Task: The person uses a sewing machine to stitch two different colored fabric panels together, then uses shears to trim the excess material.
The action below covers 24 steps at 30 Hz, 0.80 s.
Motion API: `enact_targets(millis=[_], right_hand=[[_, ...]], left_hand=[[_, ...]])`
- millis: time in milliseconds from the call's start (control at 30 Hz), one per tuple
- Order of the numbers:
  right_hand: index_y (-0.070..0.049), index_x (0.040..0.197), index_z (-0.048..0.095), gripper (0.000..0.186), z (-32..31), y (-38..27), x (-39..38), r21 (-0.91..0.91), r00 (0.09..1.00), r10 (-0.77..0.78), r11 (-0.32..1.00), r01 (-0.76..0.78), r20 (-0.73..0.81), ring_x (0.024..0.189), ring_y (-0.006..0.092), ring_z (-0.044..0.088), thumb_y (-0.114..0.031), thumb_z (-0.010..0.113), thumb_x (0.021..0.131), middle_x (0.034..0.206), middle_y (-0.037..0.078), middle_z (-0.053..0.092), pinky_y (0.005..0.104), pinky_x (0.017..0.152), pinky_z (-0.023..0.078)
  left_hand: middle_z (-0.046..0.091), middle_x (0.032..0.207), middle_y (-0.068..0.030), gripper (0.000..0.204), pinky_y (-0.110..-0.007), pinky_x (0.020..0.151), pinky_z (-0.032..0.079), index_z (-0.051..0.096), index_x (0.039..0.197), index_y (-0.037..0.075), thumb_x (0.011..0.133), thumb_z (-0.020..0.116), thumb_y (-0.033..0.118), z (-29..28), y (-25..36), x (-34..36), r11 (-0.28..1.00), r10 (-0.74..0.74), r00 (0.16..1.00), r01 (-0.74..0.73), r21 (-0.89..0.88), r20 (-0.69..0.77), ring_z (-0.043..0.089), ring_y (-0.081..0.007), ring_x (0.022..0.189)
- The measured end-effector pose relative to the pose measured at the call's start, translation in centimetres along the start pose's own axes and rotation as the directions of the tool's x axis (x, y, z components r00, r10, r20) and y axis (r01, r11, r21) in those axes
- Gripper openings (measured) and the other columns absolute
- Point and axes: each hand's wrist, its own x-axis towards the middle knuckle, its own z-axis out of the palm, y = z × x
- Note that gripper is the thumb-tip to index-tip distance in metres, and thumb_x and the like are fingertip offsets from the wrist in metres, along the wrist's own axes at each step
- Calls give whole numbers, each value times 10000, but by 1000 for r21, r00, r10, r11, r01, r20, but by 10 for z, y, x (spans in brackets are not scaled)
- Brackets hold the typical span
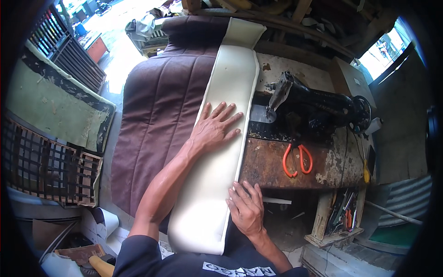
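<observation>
A long cream padded panel (198, 217) with a piped edge runs from my lap up across the sewing table. It adjoins a dark brown quilted cover (152, 106) that spreads to the left and hangs down toward the floor. My left hand (216, 127) lies flat on the cream panel with its fingers spread. Lower down, my right hand (248, 207) rests at the panel's right edge, its fingers stretched out and lightly bent. Beside the panel on the right stands a black sewing machine (318, 104), its needle end close to the piped edge.
Orange-handled scissors (297, 159) lie on the worn table (272, 161) before the machine. An open drawer (339, 235) with several tools hangs under the table's right side. At the left are a green board (60, 101) and a strapped wooden frame (46, 161).
</observation>
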Motion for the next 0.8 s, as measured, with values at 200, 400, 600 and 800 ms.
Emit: enact_targets(millis=[200, 400, 600, 800], right_hand=[[-14, 1176, 735, 349, -7, 5, -37, 266, 999, 22, 963, -35, 49, 867, 278, 710, -223, 811, 907, 1188, 162, 685, 366, 738, 556], [-116, 580, 567, 482, -45, 37, -56, 281, 968, -182, 951, 128, 174, 521, 194, 464, -369, 887, 839, 561, 16, 453, 341, 460, 366], [-94, 504, 423, 590, -104, 68, -35, 100, 999, -45, 994, 46, -10, 477, 215, 348, -183, 960, 731, 514, 30, 369, 374, 468, 274], [-72, 536, 453, 572, -116, 69, -21, -29, 993, 4, 1000, -8, -119, 549, 224, 345, -274, 941, 756, 556, 31, 374, 380, 508, 273]], left_hand=[[328, 1722, -48, 602, -555, 1324, 52, 415, 1629, 310, 1086, 387, 569, -6, 4, -9, 1000, -22, 1000, 22, -21, 6, 223, -276, 1616], [336, 1719, -47, 602, -558, 1323, 63, 433, 1620, 309, 1082, 398, 575, -7, 7, -9, 999, -20, 1000, 20, -36, 1, 231, -275, 1614], [349, 1714, -58, 561, -545, 1321, 72, 490, 1588, 316, 1074, 444, 536, -2, -21, 19, 997, -56, 998, 57, -53, 8, 235, -276, 1613], [377, 1701, -67, 542, -572, 1308, 99, 520, 1569, 292, 1073, 450, 498, 1, -57, 69, 998, -64, 997, 64, -8, -30, 254, -280, 1608]])
